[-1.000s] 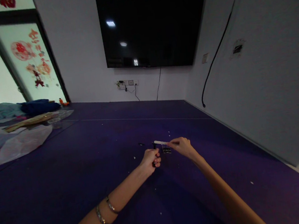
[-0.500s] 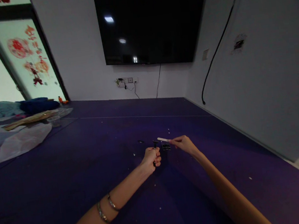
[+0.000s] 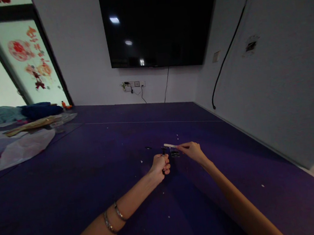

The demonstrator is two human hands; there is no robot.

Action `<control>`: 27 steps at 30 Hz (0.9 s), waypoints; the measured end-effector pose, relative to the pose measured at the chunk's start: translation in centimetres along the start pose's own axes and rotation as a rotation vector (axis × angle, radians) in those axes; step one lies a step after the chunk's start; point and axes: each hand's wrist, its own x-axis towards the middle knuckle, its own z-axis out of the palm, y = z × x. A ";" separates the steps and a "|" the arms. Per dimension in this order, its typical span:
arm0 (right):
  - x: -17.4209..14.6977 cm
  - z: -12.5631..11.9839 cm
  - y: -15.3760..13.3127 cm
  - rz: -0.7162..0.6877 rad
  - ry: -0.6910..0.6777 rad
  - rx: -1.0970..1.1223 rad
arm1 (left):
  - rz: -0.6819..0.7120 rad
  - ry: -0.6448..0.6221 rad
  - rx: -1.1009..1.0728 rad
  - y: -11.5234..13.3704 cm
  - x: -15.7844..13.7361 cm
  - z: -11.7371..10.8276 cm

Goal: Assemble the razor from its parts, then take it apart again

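My left hand (image 3: pixel 160 164) is wrapped in a fist round a slim black T-shaped tool (image 3: pixel 163 151), its small head sticking up above the fingers; it looks like a razor, but the detail is too small to be sure. Between thumb and fingers of my right hand (image 3: pixel 191 150) is a flat white stick (image 3: pixel 170 145), pointing left so that its tip lies by the tool's head. Whether the two touch, I cannot tell. Just below the stick, a small dark piece with pale bars (image 3: pixel 174 153) rests on the purple surface (image 3: pixel 119 183). A small black object (image 3: pixel 148 147) lies farther left.
Plastic bags (image 3: pixel 20 149) and folded cloths (image 3: pixel 40 109) are heaped at the left. Small white scraps dot the purple surface. A television (image 3: pixel 160 25) hangs on the far wall above sockets (image 3: pixel 136 84), and a black cable (image 3: pixel 224 61) dangles along the right wall.
The white stick has shifted slightly left across the tool's head. My left hand and the tool have moved very slightly right.
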 end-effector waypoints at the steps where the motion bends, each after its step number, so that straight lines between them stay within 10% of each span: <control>1: 0.0 0.0 -0.1 -0.006 0.011 -0.006 | -0.001 -0.001 0.003 0.0 0.0 0.0; 27: -0.2 0.4 -0.6 -0.038 0.016 0.065 | 0.018 -0.002 0.018 -0.2 -0.2 0.1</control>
